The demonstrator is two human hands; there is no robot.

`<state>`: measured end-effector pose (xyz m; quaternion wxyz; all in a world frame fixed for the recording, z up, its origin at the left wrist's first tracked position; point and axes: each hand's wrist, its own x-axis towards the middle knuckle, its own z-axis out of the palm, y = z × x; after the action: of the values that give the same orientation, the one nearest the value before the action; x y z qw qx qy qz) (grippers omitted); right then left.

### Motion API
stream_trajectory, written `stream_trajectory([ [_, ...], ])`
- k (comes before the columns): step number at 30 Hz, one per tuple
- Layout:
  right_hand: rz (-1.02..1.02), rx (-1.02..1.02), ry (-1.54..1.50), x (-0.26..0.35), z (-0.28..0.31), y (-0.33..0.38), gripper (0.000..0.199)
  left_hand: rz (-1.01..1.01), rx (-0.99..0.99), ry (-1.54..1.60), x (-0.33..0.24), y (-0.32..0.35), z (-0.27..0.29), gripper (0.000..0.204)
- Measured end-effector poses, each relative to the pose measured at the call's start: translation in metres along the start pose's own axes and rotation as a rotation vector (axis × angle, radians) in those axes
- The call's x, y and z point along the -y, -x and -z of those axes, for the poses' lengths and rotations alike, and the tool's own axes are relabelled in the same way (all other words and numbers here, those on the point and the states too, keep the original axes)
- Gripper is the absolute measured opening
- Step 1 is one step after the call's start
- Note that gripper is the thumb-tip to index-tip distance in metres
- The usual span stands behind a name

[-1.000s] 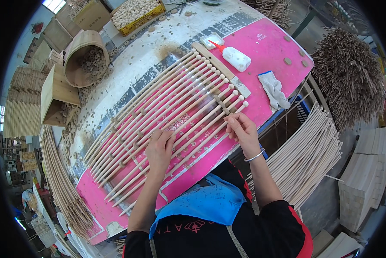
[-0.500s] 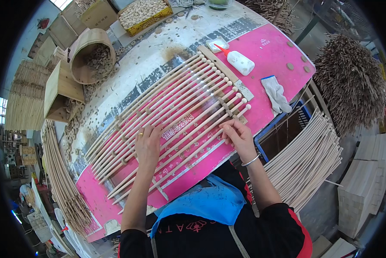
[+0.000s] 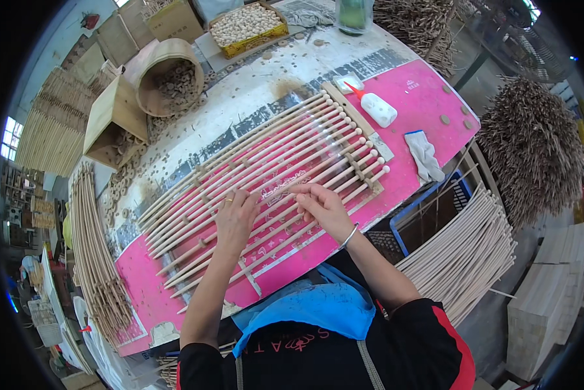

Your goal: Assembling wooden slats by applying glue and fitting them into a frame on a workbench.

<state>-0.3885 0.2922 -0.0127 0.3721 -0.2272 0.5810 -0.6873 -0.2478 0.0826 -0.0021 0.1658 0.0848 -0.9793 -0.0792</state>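
Observation:
Pale wooden rods point(image 3: 240, 151) with round ball ends lie side by side, slanting across a pink mat point(image 3: 142, 273) on the table. Brown wooden rings point(image 3: 351, 158) sit on several of them, some near the ball ends and others farther down. My left hand point(image 3: 235, 218) rests over the middle of the rods, its fingers bent and close together. My right hand point(image 3: 324, 209) is just to its right, thumb and fingertips pinched above the rods. Whatever either set of fingertips holds is too small or hidden to make out.
A white squeeze bottle with a red nozzle point(image 3: 378, 110) and a glove point(image 3: 425, 157) lie at right. Behind stand a yellow crate of wooden balls point(image 3: 249, 29) and a wooden tub of rings point(image 3: 145, 84). Rod bundles point(image 3: 464, 253) flank the table; a blue crate point(image 3: 396, 234) sits below its right edge.
My right hand has moved left, from near the ball ends to beside my left hand. My left hand stays over the middle rods. The whole view has shifted slightly.

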Motion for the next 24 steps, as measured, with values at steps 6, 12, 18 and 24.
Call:
stream_trajectory([
  [6,-0.066,0.059,-0.004,0.001,-0.005,0.011,0.034,0.028,-0.039,-0.008,0.004,0.009,-0.007,0.029],
  [12,-0.143,-0.067,-0.132,0.023,-0.021,0.004,0.037,-0.012,-0.138,-0.015,-0.02,0.009,0.049,0.034],
  [18,-0.121,-0.057,-0.398,0.018,-0.034,-0.015,0.032,0.084,-0.041,0.032,-0.023,0.048,0.097,0.043],
  [24,-0.084,-0.106,-0.39,0.034,-0.019,-0.016,0.03,0.358,0.104,0.212,0.014,0.109,0.125,0.049],
])
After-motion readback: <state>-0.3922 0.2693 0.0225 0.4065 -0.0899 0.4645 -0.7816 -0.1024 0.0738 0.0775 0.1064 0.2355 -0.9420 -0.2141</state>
